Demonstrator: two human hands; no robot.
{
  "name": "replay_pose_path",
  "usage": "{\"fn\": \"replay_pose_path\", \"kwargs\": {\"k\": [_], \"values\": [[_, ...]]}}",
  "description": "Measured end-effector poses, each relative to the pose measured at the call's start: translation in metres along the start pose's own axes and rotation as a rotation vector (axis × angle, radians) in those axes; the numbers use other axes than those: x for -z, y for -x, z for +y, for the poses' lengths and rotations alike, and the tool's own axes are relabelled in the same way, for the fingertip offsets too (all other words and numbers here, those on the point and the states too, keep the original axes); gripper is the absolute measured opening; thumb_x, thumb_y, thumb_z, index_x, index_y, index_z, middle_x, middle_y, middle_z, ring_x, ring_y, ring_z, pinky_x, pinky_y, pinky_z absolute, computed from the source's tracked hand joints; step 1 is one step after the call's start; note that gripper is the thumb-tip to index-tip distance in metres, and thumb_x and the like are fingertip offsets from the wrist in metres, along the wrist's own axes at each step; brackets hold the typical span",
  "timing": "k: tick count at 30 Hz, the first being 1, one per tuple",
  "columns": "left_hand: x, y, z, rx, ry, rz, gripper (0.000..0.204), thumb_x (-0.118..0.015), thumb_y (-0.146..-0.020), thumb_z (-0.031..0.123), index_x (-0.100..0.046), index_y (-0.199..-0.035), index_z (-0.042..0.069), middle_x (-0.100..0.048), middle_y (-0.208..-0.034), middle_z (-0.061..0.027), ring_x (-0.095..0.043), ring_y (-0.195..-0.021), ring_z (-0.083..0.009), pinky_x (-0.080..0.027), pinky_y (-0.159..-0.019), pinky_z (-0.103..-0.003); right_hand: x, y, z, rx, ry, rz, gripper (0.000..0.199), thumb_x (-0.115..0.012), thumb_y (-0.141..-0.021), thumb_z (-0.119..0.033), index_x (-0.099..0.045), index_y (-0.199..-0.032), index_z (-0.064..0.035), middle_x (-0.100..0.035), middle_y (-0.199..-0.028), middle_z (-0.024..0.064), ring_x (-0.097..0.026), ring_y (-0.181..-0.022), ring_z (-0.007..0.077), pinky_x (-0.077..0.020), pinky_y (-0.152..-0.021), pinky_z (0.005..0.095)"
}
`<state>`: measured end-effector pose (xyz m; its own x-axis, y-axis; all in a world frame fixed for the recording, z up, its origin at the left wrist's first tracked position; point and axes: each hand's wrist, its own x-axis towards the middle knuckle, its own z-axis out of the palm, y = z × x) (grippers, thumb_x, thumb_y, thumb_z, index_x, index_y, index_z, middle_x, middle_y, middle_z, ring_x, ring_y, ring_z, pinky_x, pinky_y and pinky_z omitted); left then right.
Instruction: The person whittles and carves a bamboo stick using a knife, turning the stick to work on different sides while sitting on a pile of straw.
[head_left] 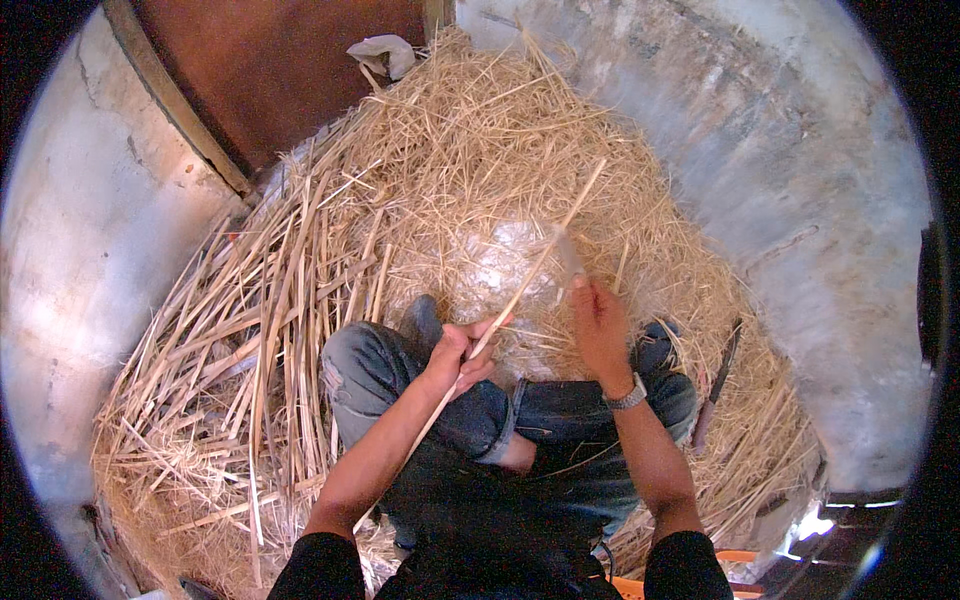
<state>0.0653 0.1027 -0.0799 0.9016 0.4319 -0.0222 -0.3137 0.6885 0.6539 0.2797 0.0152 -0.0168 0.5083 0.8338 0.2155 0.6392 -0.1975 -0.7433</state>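
Note:
My left hand (462, 358) is closed around a long, thin bamboo strip (535, 272), which slants from beside my left forearm up to the far right. In my right hand (601, 322), which wears a metal wristwatch (628, 392), is a knife. Its pale blade (570, 256) is slightly blurred and lies close to the strip's upper part; whether they touch I cannot tell. The handle is hidden in my fingers. A pile of curly, straw-coloured shavings (470, 130) spreads beyond both hands, over my crossed legs' far side.
Many split bamboo strips (285, 290) lie at the left. A dark, long-bladed tool (722, 370) rests on shavings beside my right knee. Worn plaster walls (790, 150) and a brown door panel (290, 70) enclose the pile. Something orange (630, 588) shows at the lower right.

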Motion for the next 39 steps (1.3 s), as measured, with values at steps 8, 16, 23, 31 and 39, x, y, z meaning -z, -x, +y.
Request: {"fn": "replay_pose_path", "kwargs": {"k": [8,16,23,31,39], "values": [[-0.005,-0.011,0.003,0.055,-0.147,-0.006,0.104,-0.016,-0.087,0.083,-0.046,-0.144,0.002,-0.038,-0.049,0.0038,-0.035,-0.037,-0.0061,-0.029,-0.037,-0.021,-0.015,0.026,-0.027,0.041,-0.049,-0.102,0.026,-0.077,-0.084,-0.026,-0.067,-0.083,-0.0025,-0.057,-0.056,0.0027,-0.051,-0.05,0.0105,-0.0412,-0.049,0.0305],[0.005,-0.008,-0.012,-0.011,-0.317,0.154,0.09,-0.024,-0.093,0.076,-0.057,-0.134,0.003,-0.042,-0.05,0.0006,-0.035,-0.036,-0.0071,-0.029,-0.035,-0.023,-0.036,0.029,-0.032,0.058,-0.036,-0.153,0.022,-0.073,-0.085,-0.022,-0.066,-0.076,-0.0025,-0.058,-0.057,0.0105,-0.054,-0.05,0.0172,-0.0433,-0.05,0.0351],[0.01,-0.013,-0.004,0.025,-0.238,0.203,0.046,-0.049,-0.104,0.035,-0.053,-0.136,0.002,-0.04,-0.052,0.0015,-0.032,-0.038,-0.0076,-0.027,-0.035,-0.023,-0.034,0.045,-0.032,0.036,-0.137,-0.194,0.033,-0.076,-0.084,-0.027,-0.064,-0.099,-0.0011,-0.062,-0.07,0.013,-0.058,-0.062,0.0197,-0.0453,-0.056,0.0373],[-0.006,-0.006,0.002,0.063,-0.304,0.017,0.046,-0.05,-0.104,0.026,-0.048,-0.143,0.001,-0.043,-0.048,0.0016,-0.039,-0.036,-0.0077,-0.034,-0.038,-0.022,-0.011,-0.007,-0.013,-0.072,-0.299,0.065,0.029,-0.077,-0.086,-0.027,-0.065,-0.092,-0.0014,-0.055,-0.063,-0.0023,-0.045,-0.056,0.0071,-0.0378,-0.051,0.0283],[-0.006,-0.003,0.008,0.104,-0.401,-0.094,0.04,-0.057,-0.099,0.014,-0.057,-0.136,0.0,-0.056,-0.054,-0.0007,-0.052,-0.044,-0.0078,-0.042,-0.044,-0.023,0.013,-0.046,-0.002,-0.071,-0.231,0.248,0.034,-0.072,-0.092,-0.027,-0.061,-0.069,-0.0042,-0.049,-0.056,-0.0055,-0.041,-0.053,0.0042,-0.0315,-0.047,0.0284]]}}
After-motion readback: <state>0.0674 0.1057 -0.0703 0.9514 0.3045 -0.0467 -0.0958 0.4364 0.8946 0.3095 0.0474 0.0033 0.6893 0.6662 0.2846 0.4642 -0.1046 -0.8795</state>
